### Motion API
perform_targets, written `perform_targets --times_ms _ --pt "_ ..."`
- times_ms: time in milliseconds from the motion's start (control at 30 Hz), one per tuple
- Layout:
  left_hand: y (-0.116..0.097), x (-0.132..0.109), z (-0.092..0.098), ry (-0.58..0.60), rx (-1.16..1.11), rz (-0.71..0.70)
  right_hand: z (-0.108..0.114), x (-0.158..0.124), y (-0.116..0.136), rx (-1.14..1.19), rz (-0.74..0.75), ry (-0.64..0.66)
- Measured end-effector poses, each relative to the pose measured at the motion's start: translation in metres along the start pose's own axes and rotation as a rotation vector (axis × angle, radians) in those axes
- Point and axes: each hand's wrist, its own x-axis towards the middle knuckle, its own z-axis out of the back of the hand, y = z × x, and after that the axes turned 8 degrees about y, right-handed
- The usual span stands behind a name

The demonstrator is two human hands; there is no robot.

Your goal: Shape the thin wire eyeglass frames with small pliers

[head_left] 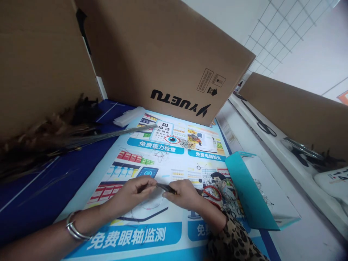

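Note:
My left hand point(134, 192) is pinched shut on one end of a thin dark feather point(162, 187), low over a printed poster point(152, 235). My right hand point(182, 195) is closed on a small tool with red handles point(212, 193), whose tip meets the feather between the two hands. A silver bangle point(74, 228) sits on my left wrist. A leopard-print sleeve point(233, 239) covers my right forearm. Thin wire pieces point(160, 155) lie on the poster beyond my hands.
A large cardboard box marked YUETU point(168, 61) stands behind the poster. A pile of dark feathers point(46, 137) lies at the left on blue cloth. A teal and white folder point(252, 192) lies right of my hands. Black scissors point(265, 127) rest on the white ledge.

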Motion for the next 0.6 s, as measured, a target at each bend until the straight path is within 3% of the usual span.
perform_targets --times_ms 267,467,600 --pt "-0.006 -0.003 0.004 0.042 -0.124 0.001 -0.011 0.002 -0.003 0.308 0.07 -0.056" --pt "-0.005 -0.004 0.005 0.008 -0.124 -0.028 -0.012 0.002 -0.005 0.469 0.057 -0.111" --pt "-0.004 -0.004 0.004 -0.013 -0.098 -0.079 -0.011 -0.002 0.005 0.749 0.069 -0.126"
